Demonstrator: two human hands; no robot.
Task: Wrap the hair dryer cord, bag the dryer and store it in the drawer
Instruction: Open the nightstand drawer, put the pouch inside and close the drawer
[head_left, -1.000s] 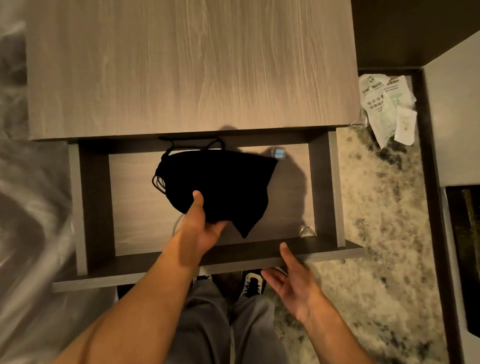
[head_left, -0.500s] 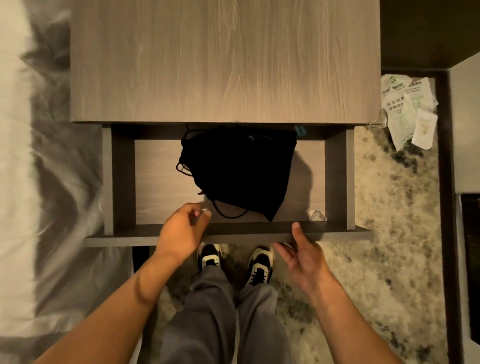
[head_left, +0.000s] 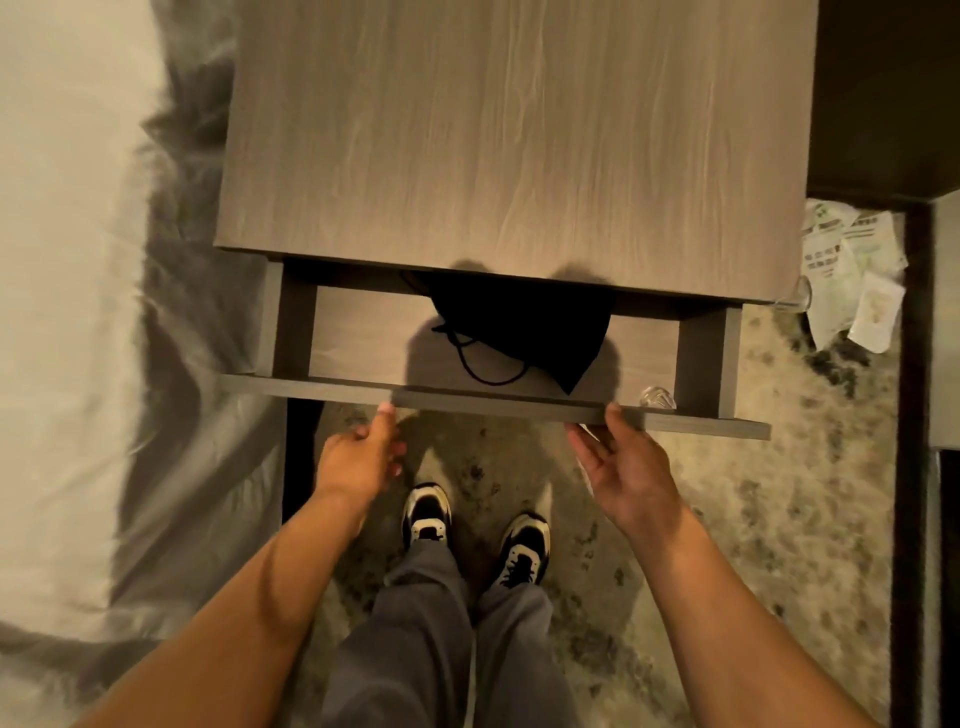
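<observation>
A black drawstring bag (head_left: 524, 327) lies inside the wooden drawer (head_left: 493, 408), its far half hidden under the nightstand top (head_left: 509, 145). Its cord loops out on the drawer floor toward the front. The hair dryer itself is not visible. The drawer stands only partly out. My left hand (head_left: 363, 457) rests against the drawer's front panel with fingertips on its edge, holding nothing. My right hand (head_left: 621, 462) is open, palm turned inward, with the thumb touching the same front edge further right.
A bed with pale sheets (head_left: 67, 312) fills the left. Paper packets (head_left: 852, 275) lie on the mottled carpet (head_left: 753, 519) right of the nightstand. A small clear object (head_left: 657, 397) sits in the drawer's right front corner. My feet in black-and-white shoes (head_left: 475, 525) stand below the drawer.
My left hand let go of the bag and came back to the drawer front. The drawer has slid inward, so more of the bag is hidden under the top.
</observation>
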